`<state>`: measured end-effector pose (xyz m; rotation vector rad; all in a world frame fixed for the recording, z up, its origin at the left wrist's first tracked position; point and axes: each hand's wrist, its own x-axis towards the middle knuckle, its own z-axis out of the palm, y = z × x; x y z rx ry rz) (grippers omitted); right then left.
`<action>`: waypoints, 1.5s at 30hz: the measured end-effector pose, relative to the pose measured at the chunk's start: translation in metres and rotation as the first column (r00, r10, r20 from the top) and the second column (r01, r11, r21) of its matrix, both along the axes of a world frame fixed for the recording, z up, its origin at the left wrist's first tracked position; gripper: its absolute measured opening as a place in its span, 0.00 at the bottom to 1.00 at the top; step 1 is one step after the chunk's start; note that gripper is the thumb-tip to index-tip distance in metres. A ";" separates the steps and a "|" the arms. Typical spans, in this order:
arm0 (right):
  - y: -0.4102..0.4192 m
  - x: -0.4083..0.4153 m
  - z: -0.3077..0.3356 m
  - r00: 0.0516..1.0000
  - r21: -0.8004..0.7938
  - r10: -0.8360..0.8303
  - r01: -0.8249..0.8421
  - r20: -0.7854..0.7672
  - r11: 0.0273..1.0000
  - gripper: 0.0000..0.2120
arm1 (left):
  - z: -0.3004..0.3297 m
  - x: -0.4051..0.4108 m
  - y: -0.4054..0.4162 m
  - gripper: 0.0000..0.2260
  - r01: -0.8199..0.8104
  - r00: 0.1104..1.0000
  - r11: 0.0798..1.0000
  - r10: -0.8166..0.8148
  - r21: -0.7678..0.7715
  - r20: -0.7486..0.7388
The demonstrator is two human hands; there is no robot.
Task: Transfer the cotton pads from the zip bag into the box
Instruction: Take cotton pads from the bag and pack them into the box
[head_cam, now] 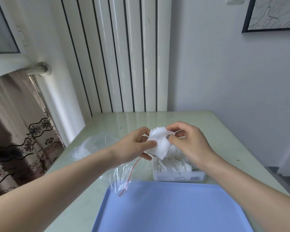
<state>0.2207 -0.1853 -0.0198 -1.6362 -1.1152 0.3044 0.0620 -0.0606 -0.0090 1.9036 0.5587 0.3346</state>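
I have a loose stack of cotton pads (159, 141) held up between both hands, just above the far end of the clear plastic box (178, 175). My left hand (137, 146) has its grip closed on the stack from the left, thumb across the front; my right hand (189, 143) pinches the stack's right edge with thumb and fingertips. The box sits on the pale green tabletop (224, 139), touching the far edge of the blue tray (171, 208), and it already holds a good row of pads, so I judge the transfer well under way. The zip bag (122, 178) with its red seal line lies flat to the left of the box and looks emptied. More clear plastic with something white in it sits further left; whether that holds pads I cannot tell.
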 end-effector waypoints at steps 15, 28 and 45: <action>0.001 -0.008 0.007 0.952 -0.077 0.105 -0.132 -0.288 0.988 0.07 | 0.005 0.007 -0.005 0.11 0.007 1.000 1.000 -0.007 0.003 0.008; -0.010 -0.002 0.009 0.937 0.007 0.048 -0.049 -0.346 0.999 0.06 | 0.003 0.013 -0.009 0.13 0.032 0.999 0.988 -0.025 -0.154 0.047; -0.026 0.040 0.011 0.809 -0.211 0.071 -0.236 -0.583 0.949 0.13 | -0.004 0.053 -0.022 0.08 0.005 1.000 0.993 -0.006 0.118 0.006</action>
